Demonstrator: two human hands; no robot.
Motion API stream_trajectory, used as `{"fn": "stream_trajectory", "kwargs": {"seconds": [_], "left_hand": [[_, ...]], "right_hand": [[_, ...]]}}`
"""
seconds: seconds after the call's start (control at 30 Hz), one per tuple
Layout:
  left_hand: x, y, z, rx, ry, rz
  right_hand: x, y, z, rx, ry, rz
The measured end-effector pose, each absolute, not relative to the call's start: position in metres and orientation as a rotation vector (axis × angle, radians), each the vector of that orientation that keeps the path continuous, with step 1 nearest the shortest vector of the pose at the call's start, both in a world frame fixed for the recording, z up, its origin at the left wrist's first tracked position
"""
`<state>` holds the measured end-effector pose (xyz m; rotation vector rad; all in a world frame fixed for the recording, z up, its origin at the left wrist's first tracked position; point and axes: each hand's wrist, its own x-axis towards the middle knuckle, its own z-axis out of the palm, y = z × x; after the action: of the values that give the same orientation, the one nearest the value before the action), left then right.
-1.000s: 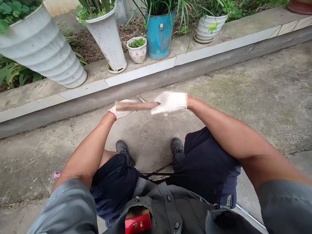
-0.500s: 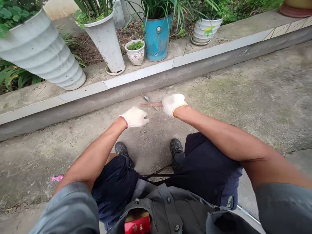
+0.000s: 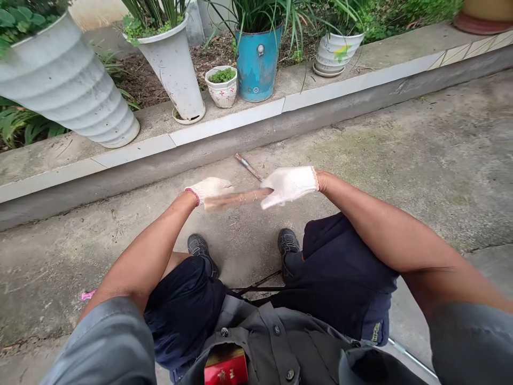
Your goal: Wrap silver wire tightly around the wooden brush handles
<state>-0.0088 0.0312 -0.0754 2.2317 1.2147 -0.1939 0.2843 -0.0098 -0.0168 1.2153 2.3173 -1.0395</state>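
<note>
At the foot of a planter ledge (image 3: 228, 120): I watch by head camera as two white-gloved hands work above a concrete floor (image 3: 401, 160).
Right hand (image 3: 290, 184): closed on one end of a wooden stick (image 3: 234, 201), thumb and fingers gripping it.
Left hand (image 3: 211, 190): just beside the stick's other end, its cuff pink-red; from my remote seat I cannot tell whether the fingers hold anything.
Wooden stick: raised off the floor across the gap between the hands, slightly tilted and blurred, with thin pale lines crossing it near the right glove.
Slim tool (image 3: 247, 166): slanting on the floor just beyond the stick, its lower end meeting the right glove in my view.
Potted row: on the ledge, I count a small flowered white pot (image 3: 222, 95) between a tall white pot (image 3: 178, 72) and a blue bucket (image 3: 257, 67), all three planted.
Clothing: dark shoes (image 3: 198, 248) stand apart below; a red packet (image 3: 226, 370) sits in the grey shirt (image 3: 276, 342) pocket.
Far left: a small pink object (image 3: 87, 295), partly hidden by the left arm (image 3: 140, 256).
</note>
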Motion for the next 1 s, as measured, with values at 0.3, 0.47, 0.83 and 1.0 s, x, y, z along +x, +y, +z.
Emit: {"fn": "stream_trajectory", "kwargs": {"seconds": [0.3,0.47,0.83,1.0], "left_hand": [[0.021,0.015,-0.084,2.495,1.031,-0.77],[0.039,-0.004,-0.086,2.506,0.955,-0.709],[0.039,-0.019,-0.071,2.407,0.855,-0.265],[0.03,-0.015,-0.086,2.556,0.792,-0.321]], "right_hand": [[0.259,-0.03,-0.074,1.132,1.979,-0.574],[0.268,-0.007,-0.066,1.639,1.897,-0.382],[0.293,-0.031,-0.027,1.435,2.413,-0.937],[0.296,-0.07,-0.036,1.08,2.141,-1.122]]}}
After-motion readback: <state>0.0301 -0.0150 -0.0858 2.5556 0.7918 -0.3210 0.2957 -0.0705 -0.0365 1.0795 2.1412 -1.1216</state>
